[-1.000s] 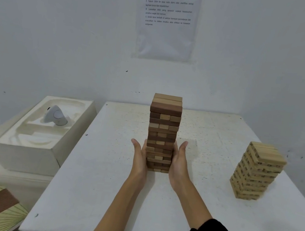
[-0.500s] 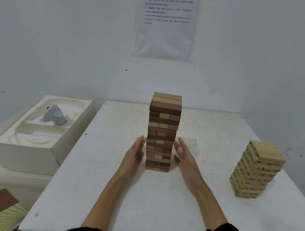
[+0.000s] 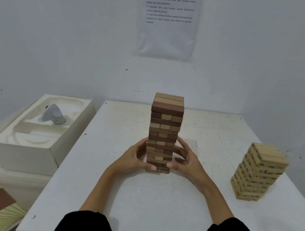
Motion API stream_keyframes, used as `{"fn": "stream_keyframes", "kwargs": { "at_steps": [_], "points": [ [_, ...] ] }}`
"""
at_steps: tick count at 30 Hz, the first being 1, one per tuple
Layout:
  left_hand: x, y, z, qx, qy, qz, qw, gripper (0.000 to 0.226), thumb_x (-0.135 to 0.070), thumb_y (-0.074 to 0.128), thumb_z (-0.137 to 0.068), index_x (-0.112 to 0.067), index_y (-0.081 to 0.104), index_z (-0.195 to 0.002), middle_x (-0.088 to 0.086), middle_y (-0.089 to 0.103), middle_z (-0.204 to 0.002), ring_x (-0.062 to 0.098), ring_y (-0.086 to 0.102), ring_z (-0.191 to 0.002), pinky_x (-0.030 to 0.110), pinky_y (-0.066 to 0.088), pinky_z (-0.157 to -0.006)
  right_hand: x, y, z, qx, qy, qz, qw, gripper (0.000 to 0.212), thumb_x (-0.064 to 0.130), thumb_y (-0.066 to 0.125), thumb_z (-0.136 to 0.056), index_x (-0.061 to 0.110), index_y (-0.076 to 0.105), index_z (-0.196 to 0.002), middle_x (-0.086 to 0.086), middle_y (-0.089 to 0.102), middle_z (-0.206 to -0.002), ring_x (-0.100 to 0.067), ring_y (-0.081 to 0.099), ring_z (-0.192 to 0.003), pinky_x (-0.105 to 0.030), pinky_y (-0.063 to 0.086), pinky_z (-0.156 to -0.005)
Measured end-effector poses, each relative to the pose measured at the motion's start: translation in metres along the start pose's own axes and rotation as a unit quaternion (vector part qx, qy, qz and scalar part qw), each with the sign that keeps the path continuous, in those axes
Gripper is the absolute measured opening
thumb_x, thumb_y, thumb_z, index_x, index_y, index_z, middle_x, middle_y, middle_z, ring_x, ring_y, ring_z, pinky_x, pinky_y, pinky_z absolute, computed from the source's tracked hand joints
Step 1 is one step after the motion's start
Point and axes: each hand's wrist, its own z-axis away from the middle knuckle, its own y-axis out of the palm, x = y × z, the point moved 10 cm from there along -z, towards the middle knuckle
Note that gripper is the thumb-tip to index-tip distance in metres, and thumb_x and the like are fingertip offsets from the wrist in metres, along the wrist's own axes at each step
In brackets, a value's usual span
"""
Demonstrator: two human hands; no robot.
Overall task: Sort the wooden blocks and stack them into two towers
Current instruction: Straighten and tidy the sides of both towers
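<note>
The dark tower [image 3: 165, 124] of mixed brown and tan blocks stood upright at the middle of the tabletop [image 3: 155, 208]. The left hand [image 3: 132, 160] clasped its lower part from 9 o'clock and the right hand [image 3: 187, 162] from 3 o'clock. The fingers of each hand curled round the tower's sides, and both thumbs pressed its front face near the base, tips close together. The pale tower [image 3: 258, 172] stood well apart at 3 o'clock, untouched.
</note>
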Motion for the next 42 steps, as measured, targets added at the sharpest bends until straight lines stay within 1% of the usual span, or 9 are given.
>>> {"fn": "stream_keyframes", "kwargs": {
  "at_steps": [6,14,17,24,30,33,36,39,42],
  "points": [
    [0.0,-0.001,0.001,-0.021,0.004,0.013,1.0,0.073,0.007,0.076,-0.068,-0.007,0.045,-0.132,0.004,0.062,-0.122,0.014,0.057,-0.115,0.019,0.047,-0.088,-0.003,0.0,-0.001,0.01,0.005,0.0,1.0,0.083,0.04,0.079,-0.06,0.052,0.032,-0.127,0.015,0.049,-0.133,-0.003,0.046,-0.123,-0.021,0.038,-0.098],
    [0.001,-0.002,0.001,-0.026,0.007,0.008,1.0,0.07,0.004,0.076,-0.07,-0.009,0.045,-0.131,0.0,0.063,-0.121,0.013,0.057,-0.115,0.019,0.047,-0.089,-0.002,0.003,0.001,0.021,0.011,-0.009,1.0,0.083,0.047,0.078,-0.054,0.053,0.032,-0.123,0.016,0.048,-0.133,-0.002,0.044,-0.124,-0.024,0.036,-0.101],
    [0.002,-0.002,0.001,-0.024,0.006,0.003,1.0,0.072,0.0,0.078,-0.069,-0.01,0.045,-0.132,0.001,0.062,-0.123,0.013,0.056,-0.116,0.02,0.047,-0.091,-0.001,0.003,0.001,0.019,0.008,-0.012,1.0,0.083,0.045,0.078,-0.055,0.052,0.032,-0.124,0.011,0.048,-0.136,-0.004,0.044,-0.126,-0.024,0.036,-0.102],
    [0.002,-0.002,0.001,-0.026,0.004,-0.009,1.0,0.076,-0.014,0.081,-0.067,-0.013,0.045,-0.133,0.0,0.061,-0.124,0.015,0.055,-0.118,0.024,0.047,-0.095,-0.002,0.002,0.0,0.006,0.002,-0.004,1.0,0.084,0.041,0.081,-0.058,0.05,0.034,-0.127,0.007,0.051,-0.136,-0.008,0.047,-0.126,-0.036,0.035,-0.108],
    [0.001,-0.001,0.002,-0.022,0.002,-0.007,1.0,0.072,-0.008,0.079,-0.069,-0.012,0.046,-0.132,0.001,0.062,-0.122,0.015,0.056,-0.116,0.022,0.047,-0.09,0.0,0.002,0.002,-0.002,0.0,0.0,1.0,0.087,0.047,0.08,-0.052,0.051,0.034,-0.126,0.009,0.051,-0.135,-0.006,0.047,-0.124,-0.035,0.036,-0.107],
    [0.0,-0.001,0.002,-0.02,0.001,-0.009,1.0,0.077,-0.019,0.081,-0.066,-0.016,0.045,-0.133,-0.001,0.061,-0.124,0.015,0.055,-0.119,0.024,0.047,-0.094,0.002,0.001,0.002,-0.005,0.001,-0.001,1.0,0.095,0.048,0.079,-0.052,0.046,0.03,-0.133,0.008,0.048,-0.138,-0.009,0.044,-0.127,-0.036,0.038,-0.106],
    [0.003,-0.008,0.001,-0.037,-0.01,-0.003,0.999,0.085,-0.032,0.081,-0.063,-0.024,0.041,-0.137,-0.006,0.057,-0.13,0.014,0.05,-0.124,0.037,0.042,-0.105,0.012,-0.004,0.004,-0.018,-0.007,-0.022,1.0,0.099,0.052,0.079,-0.05,0.046,0.029,-0.135,0.021,0.048,-0.132,-0.002,0.043,-0.126,-0.026,0.043,-0.098],
    [0.0,-0.017,0.0,-0.063,-0.007,-0.004,0.998,0.087,-0.035,0.08,-0.064,-0.027,0.039,-0.139,-0.008,0.054,-0.134,0.012,0.047,-0.128,0.043,0.038,-0.108,0.031,-0.006,0.003,-0.027,-0.025,-0.025,0.999,0.106,0.07,0.078,-0.039,0.049,0.03,-0.131,0.025,0.048,-0.128,0.005,0.044,-0.121,-0.014,0.041,-0.086],
    [-0.003,-0.022,-0.001,-0.08,-0.002,-0.002,0.997,0.088,-0.035,0.08,-0.061,-0.026,0.039,-0.139,-0.008,0.056,-0.131,0.009,0.049,-0.124,0.039,0.041,-0.106,0.044,-0.006,0.0,-0.021,-0.033,-0.023,0.999,0.103,0.069,0.078,-0.041,0.051,0.031,-0.13,0.01,0.05,-0.135,-0.005,0.045,-0.125,-0.028,0.04,-0.098]
  ]
}}
